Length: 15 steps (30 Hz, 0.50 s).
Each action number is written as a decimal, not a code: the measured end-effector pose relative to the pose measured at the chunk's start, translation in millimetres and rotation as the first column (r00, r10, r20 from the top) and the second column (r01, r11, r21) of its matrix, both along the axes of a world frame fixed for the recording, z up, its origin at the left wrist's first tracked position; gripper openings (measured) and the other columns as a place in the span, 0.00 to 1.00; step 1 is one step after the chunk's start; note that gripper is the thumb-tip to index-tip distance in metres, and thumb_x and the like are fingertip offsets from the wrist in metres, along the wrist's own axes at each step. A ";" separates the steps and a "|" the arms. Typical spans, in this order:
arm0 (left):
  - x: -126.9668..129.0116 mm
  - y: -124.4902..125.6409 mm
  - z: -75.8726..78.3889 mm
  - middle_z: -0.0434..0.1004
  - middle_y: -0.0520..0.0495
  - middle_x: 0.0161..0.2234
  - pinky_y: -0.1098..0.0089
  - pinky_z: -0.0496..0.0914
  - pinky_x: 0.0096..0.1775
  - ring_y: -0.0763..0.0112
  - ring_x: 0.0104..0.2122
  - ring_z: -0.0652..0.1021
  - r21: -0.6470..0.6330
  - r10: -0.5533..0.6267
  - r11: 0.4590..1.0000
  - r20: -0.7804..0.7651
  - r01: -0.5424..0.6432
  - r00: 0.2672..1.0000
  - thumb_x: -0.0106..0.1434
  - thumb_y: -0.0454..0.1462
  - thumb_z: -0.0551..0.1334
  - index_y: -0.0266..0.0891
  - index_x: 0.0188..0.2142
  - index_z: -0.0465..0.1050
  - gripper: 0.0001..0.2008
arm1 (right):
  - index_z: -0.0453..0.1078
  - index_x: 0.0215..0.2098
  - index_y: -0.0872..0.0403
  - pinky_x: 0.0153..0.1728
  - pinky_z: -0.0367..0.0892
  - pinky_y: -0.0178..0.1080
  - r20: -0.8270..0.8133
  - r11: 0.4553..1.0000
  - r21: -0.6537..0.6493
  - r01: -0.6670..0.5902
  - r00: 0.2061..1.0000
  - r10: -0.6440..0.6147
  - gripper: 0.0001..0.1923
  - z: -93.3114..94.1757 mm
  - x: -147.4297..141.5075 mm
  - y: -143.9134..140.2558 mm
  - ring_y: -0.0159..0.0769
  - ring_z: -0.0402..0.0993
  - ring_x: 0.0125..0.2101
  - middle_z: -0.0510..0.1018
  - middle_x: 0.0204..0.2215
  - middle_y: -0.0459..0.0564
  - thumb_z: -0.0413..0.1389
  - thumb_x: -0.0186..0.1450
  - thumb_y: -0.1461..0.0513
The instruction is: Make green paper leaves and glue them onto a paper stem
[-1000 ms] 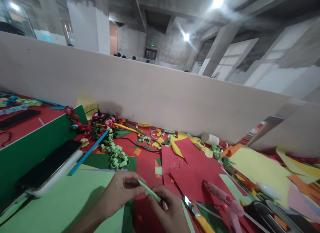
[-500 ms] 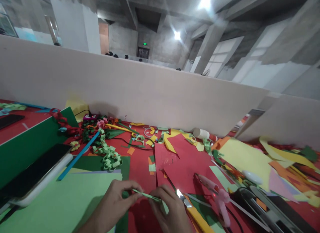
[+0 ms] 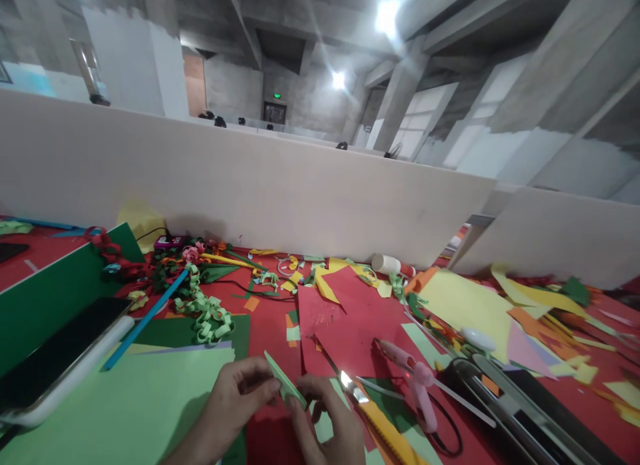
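Note:
A small piece of light green paper, folded narrow, is held up between both hands above the red table. My left hand pinches its left side between thumb and forefinger. At its right end, my right hand grips the paper with thumb and fingertips. Large light green sheets lie under and left of my left hand. Just right of my right hand rests a yellow utility knife, blade out. Beyond it a pink hot glue gun with a lit red light stands among paper scraps.
A green paper chain and a blue paper stick lie at left, near a phone on a white power bank. Red sheets spread ahead. A black-grey tool sits at right. A white partition borders the back.
The green paper has been tilted, its left end now pointing up and its flat face showing more. The camera view has swung slightly to the right.

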<state>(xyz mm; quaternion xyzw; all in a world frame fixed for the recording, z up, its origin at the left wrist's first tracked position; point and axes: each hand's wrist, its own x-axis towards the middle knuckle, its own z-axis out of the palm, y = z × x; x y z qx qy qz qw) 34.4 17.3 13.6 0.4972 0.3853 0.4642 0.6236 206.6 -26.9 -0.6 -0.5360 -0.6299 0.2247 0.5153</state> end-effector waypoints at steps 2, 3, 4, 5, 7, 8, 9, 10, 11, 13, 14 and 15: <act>0.9 -0.7 -3.1 0.82 0.48 0.25 0.71 0.73 0.34 0.66 0.27 0.80 -0.023 0.009 1.000 0.018 -0.009 1.000 0.55 0.51 0.75 0.37 0.29 0.83 0.18 | 0.73 0.38 0.50 0.28 0.69 0.32 0.051 0.998 0.057 0.016 0.999 -0.019 0.07 0.7 -0.9 -0.3 0.33 0.72 0.25 0.77 0.26 0.45 0.57 0.71 0.56; 1.1 -0.7 -5.5 0.83 0.47 0.26 0.70 0.74 0.35 0.64 0.28 0.81 -0.035 0.009 0.999 0.028 -0.008 1.000 0.54 0.51 0.76 0.37 0.30 0.84 0.19 | 0.73 0.37 0.50 0.28 0.69 0.31 0.071 0.996 0.087 0.015 0.997 -0.021 0.06 1.1 -1.0 0.0 0.33 0.71 0.24 0.77 0.26 0.45 0.57 0.71 0.57; 1.0 -0.4 -7.9 0.84 0.46 0.27 0.69 0.75 0.36 0.63 0.29 0.82 -0.047 0.009 0.999 0.033 -0.007 0.999 0.53 0.51 0.76 0.37 0.31 0.84 0.19 | 0.73 0.38 0.50 0.28 0.69 0.31 0.088 0.993 0.116 0.011 0.996 -0.021 0.06 1.2 -1.0 0.5 0.32 0.71 0.24 0.77 0.27 0.44 0.57 0.71 0.58; 0.6 0.2 -10.1 0.85 0.45 0.28 0.69 0.76 0.36 0.62 0.30 0.82 -0.058 0.008 0.998 0.031 -0.006 0.999 0.51 0.51 0.77 0.37 0.31 0.85 0.19 | 0.73 0.38 0.50 0.28 0.69 0.31 0.103 0.989 0.146 0.005 0.994 -0.020 0.05 1.2 -1.0 1.3 0.32 0.72 0.24 0.77 0.27 0.44 0.57 0.71 0.59; -0.7 1.4 -12.6 0.86 0.43 0.28 0.68 0.77 0.36 0.61 0.30 0.83 -0.073 0.001 0.997 0.000 -0.001 1.000 0.50 0.50 0.77 0.36 0.30 0.85 0.19 | 0.73 0.39 0.50 0.28 0.70 0.30 0.132 0.979 0.204 0.002 0.991 -0.030 0.04 0.7 -1.6 2.8 0.32 0.73 0.25 0.77 0.27 0.43 0.56 0.71 0.61; -1.3 1.8 -12.5 0.86 0.43 0.27 0.67 0.77 0.36 0.60 0.29 0.83 -0.074 0.010 0.997 -0.020 -0.012 1.000 0.50 0.50 0.77 0.36 0.29 0.85 0.19 | 0.73 0.40 0.50 0.29 0.71 0.31 0.148 0.971 0.237 0.009 0.988 -0.045 0.04 0.6 -2.3 3.5 0.32 0.74 0.26 0.78 0.27 0.44 0.56 0.71 0.62; -1.7 1.8 -11.5 0.85 0.43 0.26 0.68 0.77 0.35 0.60 0.28 0.83 -0.068 0.026 0.997 -0.038 -0.028 0.999 0.50 0.50 0.77 0.36 0.28 0.85 0.18 | 0.73 0.40 0.49 0.32 0.72 0.31 0.166 0.960 0.278 0.021 0.984 -0.070 0.04 0.6 -3.3 4.2 0.33 0.76 0.28 0.79 0.29 0.45 0.56 0.71 0.63; -1.7 1.5 -9.8 0.85 0.43 0.25 0.68 0.77 0.34 0.60 0.28 0.83 -0.059 0.041 0.997 -0.053 -0.044 0.998 0.50 0.49 0.77 0.37 0.27 0.85 0.17 | 0.73 0.41 0.49 0.35 0.73 0.33 0.184 0.944 0.327 0.037 0.978 -0.102 0.05 0.9 -4.5 4.7 0.35 0.78 0.31 0.80 0.32 0.47 0.56 0.71 0.64; -1.3 0.7 -7.4 0.85 0.43 0.25 0.68 0.78 0.34 0.60 0.27 0.83 -0.046 0.059 0.997 -0.064 -0.062 0.996 0.50 0.48 0.77 0.37 0.27 0.85 0.16 | 0.73 0.42 0.50 0.38 0.74 0.35 0.200 0.925 0.376 0.052 0.970 -0.136 0.06 1.5 -5.8 5.1 0.37 0.79 0.34 0.80 0.35 0.49 0.56 0.71 0.65; 0.4 -1.8 -1.8 0.85 0.44 0.25 0.69 0.78 0.34 0.60 0.27 0.83 -0.018 0.105 0.994 -0.086 -0.107 0.991 0.51 0.46 0.76 0.37 0.26 0.85 0.13 | 0.74 0.41 0.50 0.40 0.73 0.37 0.225 0.891 0.449 0.063 0.957 -0.181 0.07 3.9 -8.6 5.5 0.38 0.79 0.38 0.79 0.38 0.51 0.56 0.70 0.68; 1.6 -3.2 1.0 0.86 0.44 0.25 0.69 0.78 0.34 0.60 0.27 0.83 -0.002 0.132 0.991 -0.099 -0.133 0.986 0.51 0.45 0.75 0.37 0.26 0.85 0.12 | 0.73 0.40 0.51 0.40 0.73 0.38 0.237 0.880 0.471 0.060 0.952 -0.192 0.07 5.4 -9.8 5.5 0.38 0.78 0.37 0.79 0.38 0.52 0.57 0.69 0.69; 2.8 -4.5 3.3 0.86 0.44 0.25 0.69 0.78 0.34 0.60 0.27 0.83 0.021 0.169 0.986 -0.114 -0.168 0.979 0.51 0.44 0.75 0.38 0.26 0.85 0.11 | 0.73 0.39 0.51 0.39 0.72 0.38 0.249 0.872 0.486 0.054 0.948 -0.197 0.08 6.9 -10.8 5.6 0.38 0.77 0.36 0.78 0.37 0.52 0.57 0.69 0.69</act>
